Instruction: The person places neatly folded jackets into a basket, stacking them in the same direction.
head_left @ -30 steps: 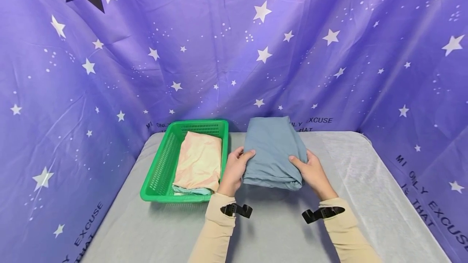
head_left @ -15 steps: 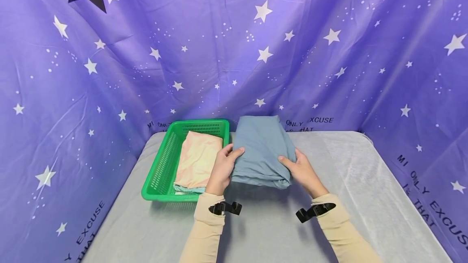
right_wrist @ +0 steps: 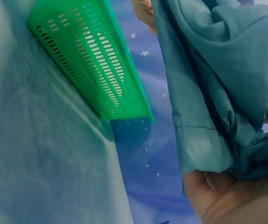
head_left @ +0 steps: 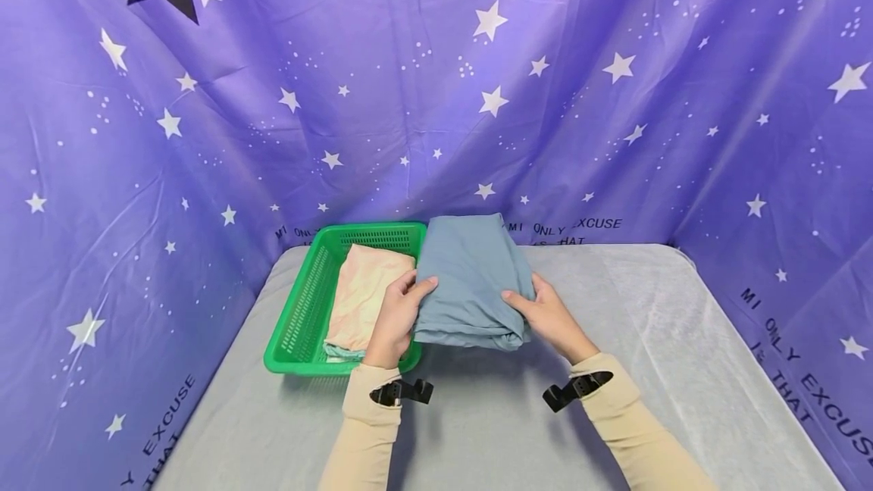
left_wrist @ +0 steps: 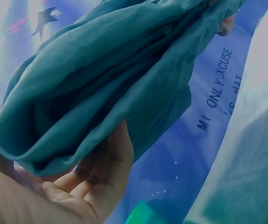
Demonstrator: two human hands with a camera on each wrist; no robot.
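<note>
A folded blue-grey cloth garment (head_left: 470, 279) hangs above the table between my two hands. My left hand (head_left: 397, 318) grips its left edge, thumb on top and fingers underneath. On the opposite edge my right hand (head_left: 554, 318) holds it the same way. Several layers of the folded garment (left_wrist: 92, 93) show in the left wrist view, with fingers (left_wrist: 120, 158) curled below them. A stitched hem on the garment (right_wrist: 199, 144) faces the right wrist camera. The garment's left edge overlaps the right rim of the green basket (head_left: 289, 324) in the head view.
Inside the basket lies a folded pale peach cloth (head_left: 364, 294), with a mint-green cloth (head_left: 341, 352) showing under its near edge. The table (head_left: 655, 324) has a grey cover. A purple curtain (head_left: 409, 97) printed with stars stands behind and on both sides.
Both hands have carried the folded garment to the left, from right of the basket to its right rim. The basket and the cloths in it have stayed put.
</note>
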